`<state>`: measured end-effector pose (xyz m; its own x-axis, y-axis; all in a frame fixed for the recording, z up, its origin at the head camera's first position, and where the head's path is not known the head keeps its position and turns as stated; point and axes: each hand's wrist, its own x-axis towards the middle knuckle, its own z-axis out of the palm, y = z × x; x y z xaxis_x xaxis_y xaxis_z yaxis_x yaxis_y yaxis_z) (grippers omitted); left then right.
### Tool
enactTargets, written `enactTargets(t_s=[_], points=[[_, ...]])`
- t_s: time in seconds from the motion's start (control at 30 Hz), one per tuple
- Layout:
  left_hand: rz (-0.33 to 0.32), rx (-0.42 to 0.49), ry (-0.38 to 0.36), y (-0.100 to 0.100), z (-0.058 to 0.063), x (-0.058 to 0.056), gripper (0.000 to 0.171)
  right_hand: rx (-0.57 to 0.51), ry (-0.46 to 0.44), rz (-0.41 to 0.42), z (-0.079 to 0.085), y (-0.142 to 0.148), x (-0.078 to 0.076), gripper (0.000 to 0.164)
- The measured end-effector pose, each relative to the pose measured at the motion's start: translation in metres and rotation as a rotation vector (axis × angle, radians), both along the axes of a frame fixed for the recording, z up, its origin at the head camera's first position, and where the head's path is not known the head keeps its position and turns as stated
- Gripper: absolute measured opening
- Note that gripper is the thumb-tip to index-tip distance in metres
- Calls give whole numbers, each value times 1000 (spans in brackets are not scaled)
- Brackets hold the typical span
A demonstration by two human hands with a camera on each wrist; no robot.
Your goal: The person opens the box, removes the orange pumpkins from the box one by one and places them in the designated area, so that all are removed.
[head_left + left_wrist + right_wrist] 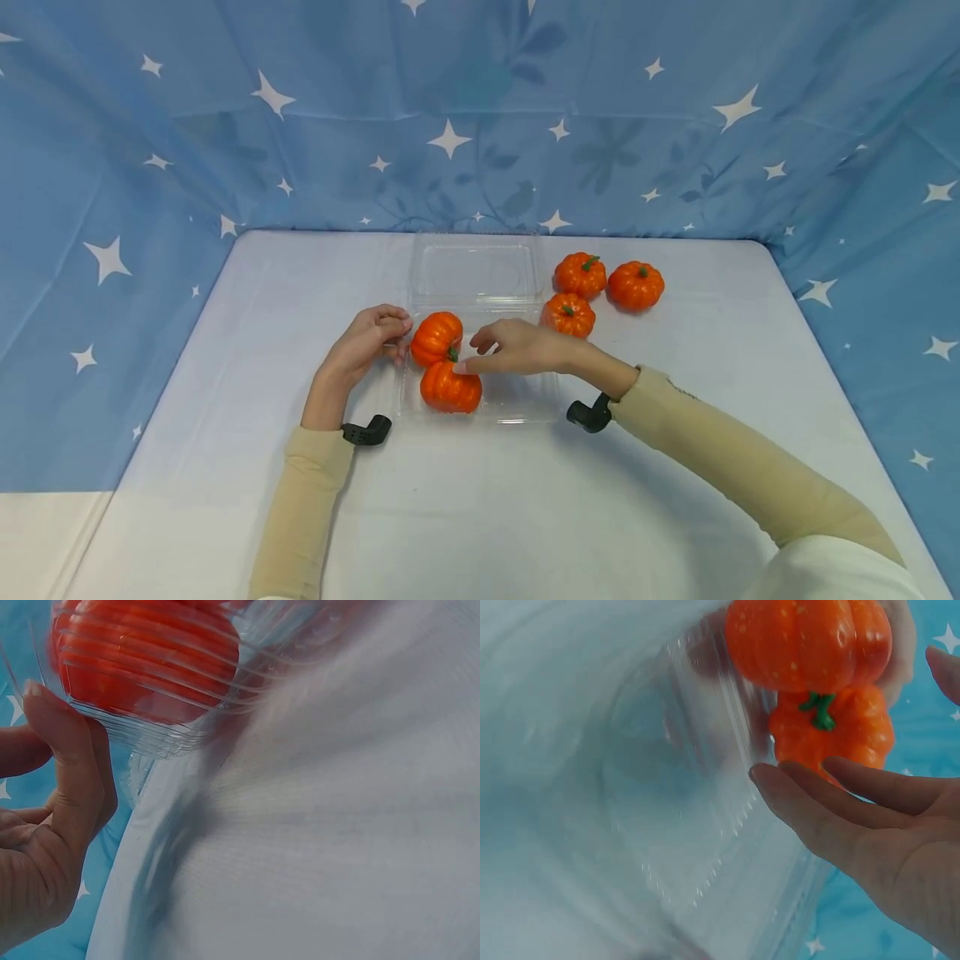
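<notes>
Toy pumpkins (451, 390) sit paired in the clear clamshell (521, 393) between the hands. Right hand (517, 346): fingers spread, empty. Left hand (367, 336) touches the clamshell; pinch cannot be determined. Caution: accidental right-hand contact could roll either pumpkin.

No letters, numbers, brand names or label texts can be read in any of the three views.
</notes>
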<state>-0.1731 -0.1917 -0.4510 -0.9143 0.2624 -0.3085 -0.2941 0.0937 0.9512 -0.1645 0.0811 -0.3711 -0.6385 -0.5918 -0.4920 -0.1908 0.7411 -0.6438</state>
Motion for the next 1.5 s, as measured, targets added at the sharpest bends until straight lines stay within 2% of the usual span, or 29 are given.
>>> enactTargets(t_s=[0.33,0.73,0.97,1.13,1.33,1.5], points=[[-8,7,-4,1,0,1,33,27,-66,10,-4,-18,0,70],[-6,6,6,1,3,2,37,0,-117,14,-11,-26,4,36],[3,6,5,1,2,3,38,-17,-181,-19,-16,-28,7,45],[-2,6,12,2,2,3,34,-55,-259,-55,-15,-26,8,38],[-1,8,18,2,1,3,32,-97,-270,-47,-6,-19,10,34],[12,6,8,1,1,3,32,-113,-259,-45,-1,-13,14,38]])
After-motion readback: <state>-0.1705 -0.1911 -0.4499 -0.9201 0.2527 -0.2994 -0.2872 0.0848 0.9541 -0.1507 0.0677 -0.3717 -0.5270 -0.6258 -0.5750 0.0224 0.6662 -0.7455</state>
